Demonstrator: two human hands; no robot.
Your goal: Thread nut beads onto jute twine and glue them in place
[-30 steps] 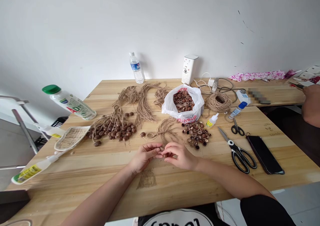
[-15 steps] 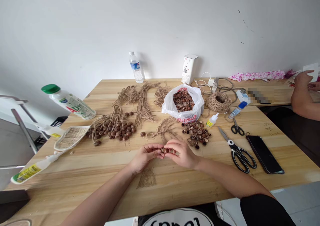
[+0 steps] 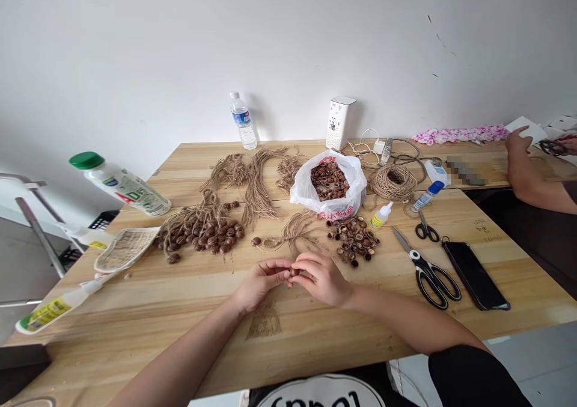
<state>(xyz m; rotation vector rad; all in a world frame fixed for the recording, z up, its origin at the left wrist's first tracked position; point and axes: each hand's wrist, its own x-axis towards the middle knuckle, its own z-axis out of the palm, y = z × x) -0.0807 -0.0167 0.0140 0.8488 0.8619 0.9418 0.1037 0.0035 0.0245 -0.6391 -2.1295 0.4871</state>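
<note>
My left hand (image 3: 264,282) and my right hand (image 3: 325,279) meet above the near part of the table, both closed in a pinch. Between their fingertips is a small brown nutshell (image 3: 294,272), mostly covered by the fingers. Just beyond them lies a bundle of twine strands (image 3: 295,232) with a braided tail that ends at a round brown nut (image 3: 256,241). Loose half nutshells (image 3: 356,241) are heaped to the right of my right hand. Farther left, many brown nuts on twine loops (image 3: 216,232) form a pile.
A white plastic bag (image 3: 301,192) holds more shells. Around it are cut twine (image 3: 259,190), a twine ball (image 3: 394,183) and a small glue bottle (image 3: 382,214). Scissors (image 3: 435,281) and a phone (image 3: 475,275) lie right. A co-worker's hand (image 3: 518,145) holds white paper; bottles (image 3: 121,184) stand left.
My right fingers have closed farther over the nutshell, so less of it shows. The co-worker's hands have shifted left with the white paper, and scissors now show there. The view has moved slightly.
</note>
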